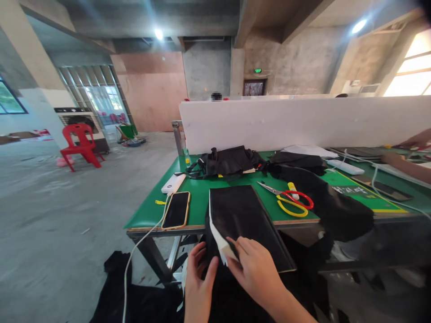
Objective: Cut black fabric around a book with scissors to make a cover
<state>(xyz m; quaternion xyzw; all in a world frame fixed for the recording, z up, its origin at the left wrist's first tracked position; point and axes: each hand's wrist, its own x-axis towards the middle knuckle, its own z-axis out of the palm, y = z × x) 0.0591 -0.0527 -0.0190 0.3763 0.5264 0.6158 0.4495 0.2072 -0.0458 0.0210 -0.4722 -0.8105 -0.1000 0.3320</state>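
Note:
A black, leather-like folded piece [247, 215] lies over the table's front edge, its white inner side showing along the left border. My right hand [254, 264] pinches the near left corner of this piece, lifting a pale flap between thumb and fingers. Just left of that corner is my left hand [199, 280], thumb and fingers curved and apart, with nothing seen in it. Scissors [286, 197] with one red and one yellow handle rest to the right of the black piece. On its left lies a phone [176, 210] with a cable beside it.
A white power bank [173, 183] sits behind the phone. Crumpled black fabric [232, 160] lies along the back of the green table [144, 211], before a white partition [269, 125]. At far right, another person's arm [407, 166] reaches in. A red chair [81, 143] stands left.

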